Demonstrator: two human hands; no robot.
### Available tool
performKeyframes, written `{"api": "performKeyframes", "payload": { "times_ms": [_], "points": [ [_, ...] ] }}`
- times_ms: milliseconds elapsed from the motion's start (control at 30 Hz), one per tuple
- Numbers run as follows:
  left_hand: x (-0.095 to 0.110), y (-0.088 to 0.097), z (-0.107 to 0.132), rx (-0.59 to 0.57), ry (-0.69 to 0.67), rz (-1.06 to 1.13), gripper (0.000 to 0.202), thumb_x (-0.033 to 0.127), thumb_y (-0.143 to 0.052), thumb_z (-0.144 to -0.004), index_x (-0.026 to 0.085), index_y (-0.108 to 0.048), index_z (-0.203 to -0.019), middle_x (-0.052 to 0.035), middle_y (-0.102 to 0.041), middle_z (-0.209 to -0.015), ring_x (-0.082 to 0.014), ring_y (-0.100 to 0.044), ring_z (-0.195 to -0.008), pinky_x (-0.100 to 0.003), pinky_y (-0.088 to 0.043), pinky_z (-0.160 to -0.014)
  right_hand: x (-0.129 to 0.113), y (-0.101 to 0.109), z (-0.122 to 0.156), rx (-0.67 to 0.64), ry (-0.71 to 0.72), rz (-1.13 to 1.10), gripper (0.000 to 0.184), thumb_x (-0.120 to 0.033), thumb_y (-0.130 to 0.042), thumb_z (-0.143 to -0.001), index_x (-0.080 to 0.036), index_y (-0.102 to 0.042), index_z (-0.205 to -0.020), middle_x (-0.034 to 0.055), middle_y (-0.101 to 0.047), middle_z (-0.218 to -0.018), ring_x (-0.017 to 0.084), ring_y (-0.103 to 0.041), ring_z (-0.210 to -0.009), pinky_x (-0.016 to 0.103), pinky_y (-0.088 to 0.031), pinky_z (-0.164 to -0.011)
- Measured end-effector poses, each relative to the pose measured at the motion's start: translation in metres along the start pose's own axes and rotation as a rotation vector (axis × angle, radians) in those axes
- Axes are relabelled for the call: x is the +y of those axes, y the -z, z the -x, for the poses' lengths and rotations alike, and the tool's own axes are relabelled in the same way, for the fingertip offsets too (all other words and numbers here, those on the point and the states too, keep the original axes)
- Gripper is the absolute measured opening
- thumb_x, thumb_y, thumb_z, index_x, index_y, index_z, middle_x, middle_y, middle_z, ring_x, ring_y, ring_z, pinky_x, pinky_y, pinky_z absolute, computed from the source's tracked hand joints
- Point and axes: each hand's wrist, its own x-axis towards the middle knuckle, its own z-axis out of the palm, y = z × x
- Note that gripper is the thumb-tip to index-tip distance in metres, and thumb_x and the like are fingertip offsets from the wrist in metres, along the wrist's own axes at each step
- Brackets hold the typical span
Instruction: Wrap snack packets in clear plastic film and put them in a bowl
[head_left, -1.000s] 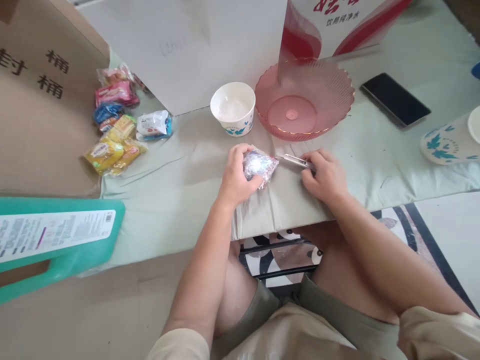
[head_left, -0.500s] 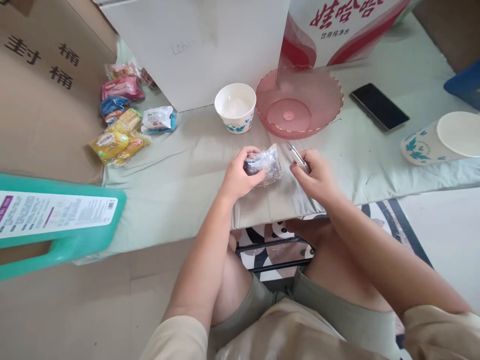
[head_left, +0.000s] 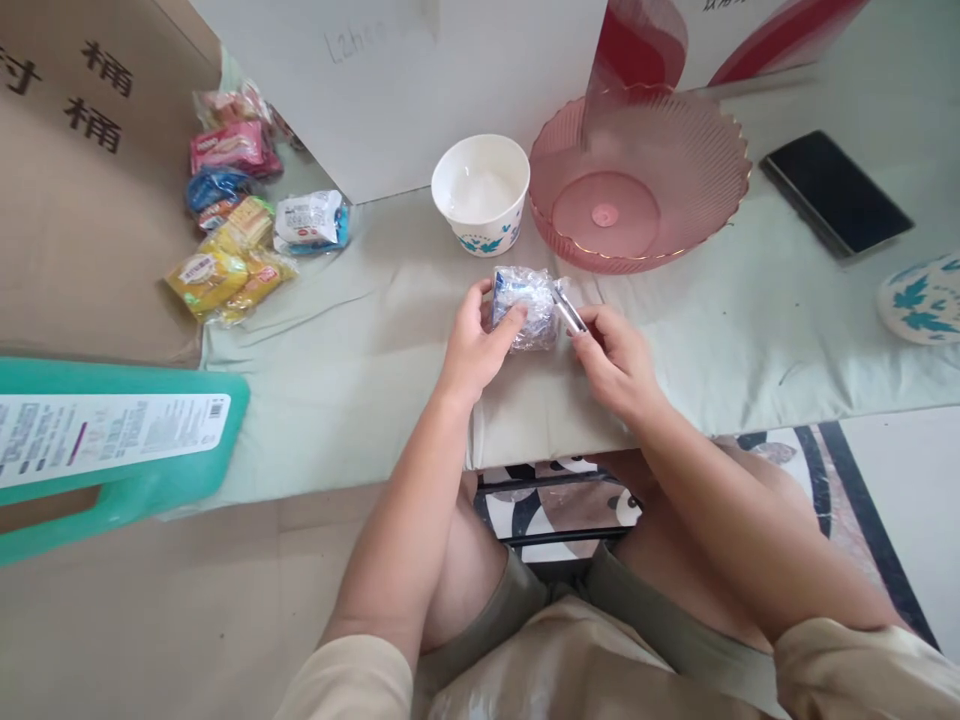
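Observation:
My left hand (head_left: pixel 474 345) grips a small snack packet in clear shiny wrapping (head_left: pixel 525 305), held upright just above the pale green cloth (head_left: pixel 360 330). My right hand (head_left: pixel 616 358) pinches a thin metal tool (head_left: pixel 568 309), and its tip touches the packet's right edge. Both hands sit near the table's front edge, just in front of a white paper bowl (head_left: pixel 481 193) and a pink ribbed plastic bowl (head_left: pixel 637 190).
A heap of several coloured snack packets (head_left: pixel 236 215) lies at the far left beside a brown carton (head_left: pixel 82 190). A black phone (head_left: pixel 836 192) and a paper cup (head_left: pixel 922 297) lie right. A teal plastic jug (head_left: pixel 112 440) is at the near left. A white box (head_left: pixel 420 80) stands behind.
My right hand lifted the metal tool off the cloth and brought it left to the packet. My left hand turned the packet upright.

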Motion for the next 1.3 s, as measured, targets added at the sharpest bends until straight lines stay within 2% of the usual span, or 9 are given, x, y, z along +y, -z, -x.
{"api": "performKeyframes", "payload": {
  "times_ms": [167,267,400,567,767,867,1000,1133,1300],
  "points": [
    [-0.004,-0.002,-0.003,-0.045,-0.039,-0.025,0.059,0.026,-0.079,-0.076,0.023,-0.054,-0.129,-0.0078,-0.074,-0.123,-0.0233,-0.073,-0.111,-0.036,-0.059,-0.096,-0.001,0.003,0.003,-0.004,-0.032,0.012,0.008,-0.028,-0.057,-0.087,-0.024,-0.054,-0.094,-0.0048,-0.058,-0.067,0.012,-0.047,-0.054,0.029,-0.036,-0.057],
    [-0.005,0.0,-0.001,-0.08,-0.039,-0.035,0.061,0.029,-0.078,-0.076,0.021,-0.053,-0.131,-0.0103,-0.075,-0.126,-0.0245,-0.073,-0.112,-0.036,-0.06,-0.096,-0.002,0.005,0.005,-0.002,0.02,0.05,0.01,-0.032,-0.059,-0.086,-0.023,-0.059,-0.09,-0.004,-0.056,-0.064,0.011,-0.043,-0.053,0.028,-0.034,-0.055],
    [-0.002,0.002,0.002,-0.101,-0.084,-0.104,0.063,0.031,-0.079,-0.073,0.018,-0.056,-0.131,-0.0108,-0.077,-0.12,-0.024,-0.075,-0.105,-0.035,-0.061,-0.091,-0.003,0.007,0.006,0.008,0.011,0.069,0.025,-0.041,-0.055,-0.092,-0.021,-0.066,-0.083,-0.0007,-0.058,-0.062,0.013,-0.047,-0.056,0.028,-0.035,-0.058],
    [0.001,0.003,0.007,-0.141,-0.136,-0.123,0.062,0.034,-0.079,-0.074,0.019,-0.058,-0.131,-0.0106,-0.078,-0.118,-0.0245,-0.075,-0.106,-0.037,-0.06,-0.094,-0.006,0.008,0.003,0.045,-0.038,0.052,0.031,-0.044,-0.054,-0.093,-0.021,-0.067,-0.078,0.0009,-0.062,-0.063,0.014,-0.052,-0.058,0.028,-0.038,-0.06],
    [0.001,0.004,0.007,-0.144,-0.116,-0.121,0.064,0.039,-0.083,-0.072,0.02,-0.06,-0.129,-0.0129,-0.073,-0.13,-0.0271,-0.072,-0.118,-0.039,-0.058,-0.101,-0.005,0.012,0.0,0.012,-0.097,0.126,0.039,-0.049,-0.053,-0.093,-0.021,-0.063,-0.067,0.0,-0.054,-0.055,0.014,-0.048,-0.055,0.029,-0.035,-0.059],
    [0.001,0.006,0.004,-0.071,-0.073,-0.066,0.065,0.044,-0.087,-0.068,0.021,-0.062,-0.124,-0.0121,-0.076,-0.123,-0.027,-0.074,-0.113,-0.038,-0.06,-0.096,-0.004,0.017,-0.002,0.029,-0.117,0.156,0.041,-0.049,-0.053,-0.092,-0.021,-0.06,-0.063,-0.0007,-0.049,-0.052,0.013,-0.045,-0.053,0.029,-0.032,-0.057],
    [0.003,0.017,-0.003,0.004,0.003,0.087,0.07,0.051,-0.089,-0.062,0.024,-0.061,-0.121,-0.0089,-0.076,-0.115,-0.0247,-0.075,-0.1,-0.033,-0.062,-0.078,-0.001,0.025,-0.005,0.045,-0.152,0.179,0.041,-0.048,-0.053,-0.091,-0.021,-0.06,-0.061,-0.0017,-0.042,-0.049,0.013,-0.041,-0.051,0.03,-0.031,-0.055],
    [0.008,0.03,-0.004,0.035,0.021,0.177,0.057,0.054,-0.082,-0.069,0.026,-0.06,-0.113,-0.0057,-0.073,-0.105,-0.0199,-0.073,-0.088,-0.031,-0.062,-0.072,0.008,0.036,-0.009,0.11,-0.159,0.228,0.039,-0.048,-0.055,-0.09,-0.021,-0.061,-0.062,-0.001,-0.046,-0.05,0.014,-0.043,-0.051,0.03,-0.031,-0.055],
    [0.009,0.022,0.01,-0.037,-0.062,0.008,0.076,0.057,-0.082,-0.072,0.036,-0.047,-0.137,-0.0055,-0.069,-0.116,-0.0227,-0.072,-0.101,-0.032,-0.061,-0.077,0.027,0.045,-0.009,0.223,-0.103,0.438,0.031,-0.044,-0.057,-0.093,-0.022,-0.067,-0.074,0.0036,-0.06,-0.061,0.018,-0.046,-0.057,0.033,-0.029,-0.058]
  ]
}}
